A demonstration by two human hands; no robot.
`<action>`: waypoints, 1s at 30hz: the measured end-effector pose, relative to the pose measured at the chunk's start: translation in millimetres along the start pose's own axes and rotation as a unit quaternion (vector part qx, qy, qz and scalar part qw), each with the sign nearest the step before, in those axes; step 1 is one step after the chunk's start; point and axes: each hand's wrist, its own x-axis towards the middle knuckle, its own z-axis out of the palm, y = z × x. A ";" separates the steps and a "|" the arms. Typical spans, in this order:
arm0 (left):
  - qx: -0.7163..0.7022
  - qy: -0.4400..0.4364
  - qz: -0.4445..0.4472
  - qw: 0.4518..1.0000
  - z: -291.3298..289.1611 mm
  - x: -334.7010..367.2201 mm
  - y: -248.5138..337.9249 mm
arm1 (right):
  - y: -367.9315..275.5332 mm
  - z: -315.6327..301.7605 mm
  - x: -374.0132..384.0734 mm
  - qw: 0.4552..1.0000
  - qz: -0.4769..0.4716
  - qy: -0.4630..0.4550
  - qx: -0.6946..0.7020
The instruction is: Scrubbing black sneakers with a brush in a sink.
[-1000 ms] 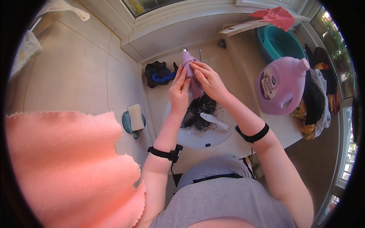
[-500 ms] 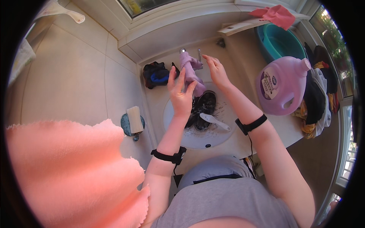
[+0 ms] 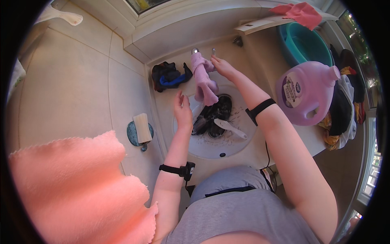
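Observation:
My right hand reaches up to the faucet lever; its fingers are stretched out, fingertips at the lever. A lilac cloth is wrapped around the faucet and hangs down over the white sink. Below and left of the cloth hovers my left hand, open with nothing in it, over the sink's left rim. Wet black shoes with suds lie in the basin, and a white brush rests against them.
A dark bundle with a blue band lies left of the faucet. On the right stand a lilac detergent jug, a teal basin and piled clothes. Soap sits on a left-hand dish; a peach cloth hangs near.
My left hand has moved off the lilac cloth, down and left. My right hand has shifted left to the faucet lever. The cloth's lower end now hangs loose.

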 end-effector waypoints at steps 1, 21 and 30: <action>0.013 -0.008 -0.056 0.998 0.9 -2.6 -5.5 | 2.0 1.2 1.3 1.000 -0.001 0.005 -0.001; 0.082 -0.051 -0.203 0.974 -7.8 -15.2 -40.5 | 10.3 -0.6 -4.2 0.998 -0.032 0.026 -0.036; 0.096 -0.009 -0.165 0.982 -6.6 -19.2 -11.6 | -9.2 4.5 -20.3 0.996 -0.004 0.021 -0.084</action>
